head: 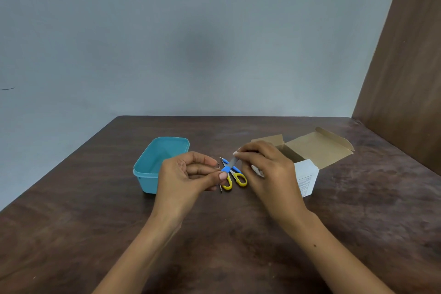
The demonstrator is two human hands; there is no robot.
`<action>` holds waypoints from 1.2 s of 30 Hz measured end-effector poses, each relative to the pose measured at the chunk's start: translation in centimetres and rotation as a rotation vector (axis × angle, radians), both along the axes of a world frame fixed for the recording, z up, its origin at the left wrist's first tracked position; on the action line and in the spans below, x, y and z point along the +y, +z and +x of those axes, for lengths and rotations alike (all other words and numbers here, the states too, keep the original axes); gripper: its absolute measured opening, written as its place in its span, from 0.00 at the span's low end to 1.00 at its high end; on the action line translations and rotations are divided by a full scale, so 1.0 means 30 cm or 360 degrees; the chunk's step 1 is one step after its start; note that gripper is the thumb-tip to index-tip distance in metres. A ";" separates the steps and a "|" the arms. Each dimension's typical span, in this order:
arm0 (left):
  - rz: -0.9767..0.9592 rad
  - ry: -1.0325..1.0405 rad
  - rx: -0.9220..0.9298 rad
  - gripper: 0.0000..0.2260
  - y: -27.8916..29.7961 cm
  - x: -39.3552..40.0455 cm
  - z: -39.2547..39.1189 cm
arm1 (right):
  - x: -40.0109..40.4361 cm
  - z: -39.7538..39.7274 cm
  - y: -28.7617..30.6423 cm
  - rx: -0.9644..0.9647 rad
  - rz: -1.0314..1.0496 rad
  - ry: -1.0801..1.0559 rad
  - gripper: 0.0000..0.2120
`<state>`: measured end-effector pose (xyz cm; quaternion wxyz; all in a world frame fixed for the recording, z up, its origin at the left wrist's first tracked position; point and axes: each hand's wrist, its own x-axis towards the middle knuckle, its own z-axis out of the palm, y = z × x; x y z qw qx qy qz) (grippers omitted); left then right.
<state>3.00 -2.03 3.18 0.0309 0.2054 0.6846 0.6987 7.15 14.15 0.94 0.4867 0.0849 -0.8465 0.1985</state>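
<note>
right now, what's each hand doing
Left hand: pinches the blue end of a small grey tool.
Right hand: pinches the grey tip of the same tool.

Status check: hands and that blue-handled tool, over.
Left hand pinches blue-handled tool at handle; right hand pinches its grey tip. Tool held over yellow-handled scissors. Teal tub left, open carton right.

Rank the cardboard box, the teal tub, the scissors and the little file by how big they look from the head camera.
1. cardboard box, flaps open
2. teal tub
3. scissors
4. file, partly covered and held nearer the camera, so this last pair is unsure
</note>
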 end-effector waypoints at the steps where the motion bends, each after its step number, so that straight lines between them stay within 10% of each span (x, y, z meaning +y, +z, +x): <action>1: -0.0001 -0.0007 -0.0001 0.09 0.000 0.001 0.000 | 0.006 -0.003 0.001 0.0006 -0.0025 -0.0049 0.07; 7: -0.0024 0.0002 0.0020 0.09 -0.004 0.002 -0.003 | 0.028 -0.007 0.014 0.0019 -0.0268 -0.0184 0.10; 15: 0.0094 0.0056 0.0010 0.09 0.002 -0.001 -0.004 | 0.003 0.021 0.073 -0.0304 -0.1548 0.0347 0.05; 36: 0.0156 0.0048 0.0079 0.10 0.001 0.004 0.009 | -0.031 0.033 0.077 -0.0621 -0.1829 0.0489 0.06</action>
